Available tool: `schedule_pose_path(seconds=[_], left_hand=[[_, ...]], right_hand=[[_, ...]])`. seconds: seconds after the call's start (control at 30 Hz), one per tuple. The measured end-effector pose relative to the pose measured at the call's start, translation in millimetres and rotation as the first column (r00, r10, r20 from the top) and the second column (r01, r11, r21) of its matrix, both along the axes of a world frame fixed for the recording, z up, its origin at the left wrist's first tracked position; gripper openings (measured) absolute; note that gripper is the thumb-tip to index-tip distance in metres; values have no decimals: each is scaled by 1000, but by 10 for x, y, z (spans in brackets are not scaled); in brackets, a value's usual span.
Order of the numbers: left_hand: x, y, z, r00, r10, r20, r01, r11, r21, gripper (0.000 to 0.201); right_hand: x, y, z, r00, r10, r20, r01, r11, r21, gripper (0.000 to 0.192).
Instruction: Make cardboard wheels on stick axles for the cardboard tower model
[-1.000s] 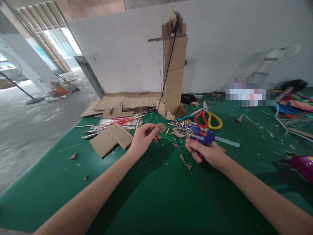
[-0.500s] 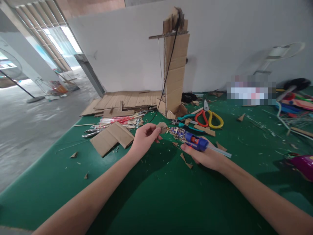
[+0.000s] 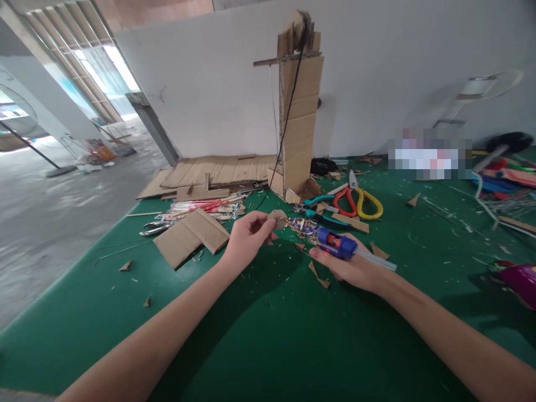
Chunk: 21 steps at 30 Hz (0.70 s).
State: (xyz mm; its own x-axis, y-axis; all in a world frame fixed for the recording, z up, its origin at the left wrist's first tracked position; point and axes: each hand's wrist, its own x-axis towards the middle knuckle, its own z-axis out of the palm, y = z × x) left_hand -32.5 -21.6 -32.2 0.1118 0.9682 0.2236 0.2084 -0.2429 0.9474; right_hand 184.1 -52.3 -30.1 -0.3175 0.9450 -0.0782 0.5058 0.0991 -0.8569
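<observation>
On the far left the room opens out to a grey floor (image 3: 50, 212) with bright windows (image 3: 113, 67) behind it. A big white wall (image 3: 201, 95) stands at the back. The counter (image 3: 268, 335) is covered in green and has lots of tiny cardboard bits all over it.

At the left of the counter lies a folded cardboard piece (image 3: 190, 237). Just behind it are metal pliers (image 3: 157, 228) and a bunch of red and white sticks (image 3: 205, 207). Flat cardboard sheets (image 3: 218, 172) lie further back, near the wall.

The left hand (image 3: 247, 237) pinches a small round cardboard piece (image 3: 277, 218) between thumb and fingers, up off the counter. Behind it a tall cardboard tower (image 3: 299, 111) stands upright, and a black cord (image 3: 288, 111) hangs down its front.

The right hand (image 3: 355, 268) is closed around a blue glue gun (image 3: 335, 244). The gun's tip points left and sits right at the round piece. A clear glue stick (image 3: 374, 259) pokes out of the gun's back end.

Behind the right hand are red and yellow scissors (image 3: 358, 202) and teal pliers (image 3: 320, 209). On the far right lie a purple thing (image 3: 519, 279), only partly in view, and a jumble of wires and coloured bits (image 3: 502, 190). There are no boxes or bowls holding anything.
</observation>
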Motion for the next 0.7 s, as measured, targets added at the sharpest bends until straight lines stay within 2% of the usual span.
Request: schedule_pose_path(seconds=[0.7], left_hand=[[6,-6,10,1000,15,-2,-15,1000,6,20]], right_hand=[[1,5,18,1000,-12,9,11,999,35,33]])
